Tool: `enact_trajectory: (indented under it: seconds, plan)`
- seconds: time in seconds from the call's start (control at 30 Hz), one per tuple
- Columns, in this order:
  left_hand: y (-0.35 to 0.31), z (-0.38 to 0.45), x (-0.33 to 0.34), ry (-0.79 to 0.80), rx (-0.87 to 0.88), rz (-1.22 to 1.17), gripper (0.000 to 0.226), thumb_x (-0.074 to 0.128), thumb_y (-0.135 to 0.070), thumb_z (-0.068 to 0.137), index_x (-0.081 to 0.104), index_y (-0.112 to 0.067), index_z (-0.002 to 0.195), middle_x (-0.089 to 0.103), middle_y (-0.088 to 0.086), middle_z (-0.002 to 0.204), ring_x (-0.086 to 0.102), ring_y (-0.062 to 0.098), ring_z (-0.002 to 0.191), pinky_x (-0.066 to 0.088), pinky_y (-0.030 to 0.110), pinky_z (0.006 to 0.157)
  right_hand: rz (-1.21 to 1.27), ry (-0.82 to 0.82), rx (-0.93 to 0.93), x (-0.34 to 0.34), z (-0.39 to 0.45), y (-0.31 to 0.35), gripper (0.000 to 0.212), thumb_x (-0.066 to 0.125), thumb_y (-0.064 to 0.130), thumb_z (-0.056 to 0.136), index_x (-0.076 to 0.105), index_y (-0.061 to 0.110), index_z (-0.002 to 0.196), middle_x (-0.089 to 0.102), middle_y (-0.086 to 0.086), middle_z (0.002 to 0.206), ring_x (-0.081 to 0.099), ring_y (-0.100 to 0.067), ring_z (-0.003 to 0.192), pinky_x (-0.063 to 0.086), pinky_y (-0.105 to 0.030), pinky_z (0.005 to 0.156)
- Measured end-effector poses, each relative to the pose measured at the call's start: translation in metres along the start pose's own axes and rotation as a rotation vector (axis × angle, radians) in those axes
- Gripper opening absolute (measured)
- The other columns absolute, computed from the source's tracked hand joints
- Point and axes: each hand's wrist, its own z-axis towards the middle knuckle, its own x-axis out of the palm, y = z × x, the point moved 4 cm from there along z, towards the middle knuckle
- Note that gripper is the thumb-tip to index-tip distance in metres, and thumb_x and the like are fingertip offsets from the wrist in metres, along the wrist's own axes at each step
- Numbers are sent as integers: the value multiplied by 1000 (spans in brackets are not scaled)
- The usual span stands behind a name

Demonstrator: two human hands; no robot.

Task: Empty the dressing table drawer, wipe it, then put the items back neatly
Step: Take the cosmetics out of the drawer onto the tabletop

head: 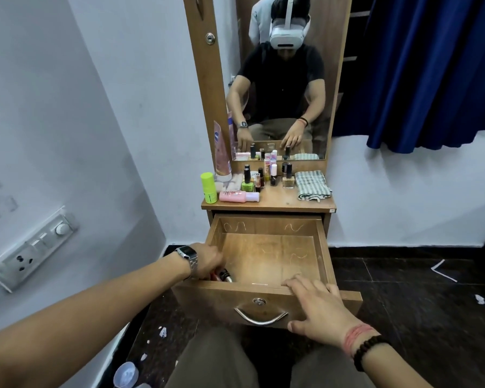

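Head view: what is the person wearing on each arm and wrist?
Both forearms are bare; no sleeves show on them. The left hand has a silver metal watch with a rectangular face and link band on its wrist. The right hand has red thread wound round its wrist, plus a dark beaded bracelet.

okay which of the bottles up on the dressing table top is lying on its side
The pink bottle with the lilac cap, at the front of the top beside the upright lime-green bottle. It lies flat, cap pointing right; the nail polish bottles behind it all stand upright.
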Motion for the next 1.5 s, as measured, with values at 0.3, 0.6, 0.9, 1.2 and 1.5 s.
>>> enact_trajectory:
  seconds: [0.3,0.6,0.9,1.2,1.5]
  plan:
    - [7,-7,-36,-137,19,28,24,57,-27,91,62,-18,113,63,7,116,60,26,103,45,31,76,49,62,-18,-5,2,-1,76,64,44,80,23,38,144,20,14,151,24,-13,137,14,-33,108]
    - [15,5,-126,-513,77,-222,12,65,-20,84,68,-20,96,63,-2,101,59,15,92,45,25,72,52,32,-47,-5,8,-1,70,59,46,84,22,41,143,16,16,153,23,-9,137,19,-30,100]
    - [16,46,-182,-839,15,-291,20,64,-7,87,72,-14,103,61,0,111,58,18,100,42,20,77,39,30,-55,-1,9,-5,74,62,43,80,23,39,143,17,13,152,27,-13,134,20,-32,97]
    - [27,102,-198,-870,-83,-153,24,61,-8,88,65,-21,109,68,2,102,52,22,101,47,33,76,31,-43,3,8,12,-11,70,75,61,52,47,48,115,53,22,121,57,3,93,27,-13,77]
    - [29,142,-197,-787,-147,-126,25,50,-8,90,61,-26,104,66,-1,99,45,24,111,31,39,90,58,-16,-60,6,14,-12,61,53,39,91,22,37,144,14,13,153,26,-14,133,17,-26,98]
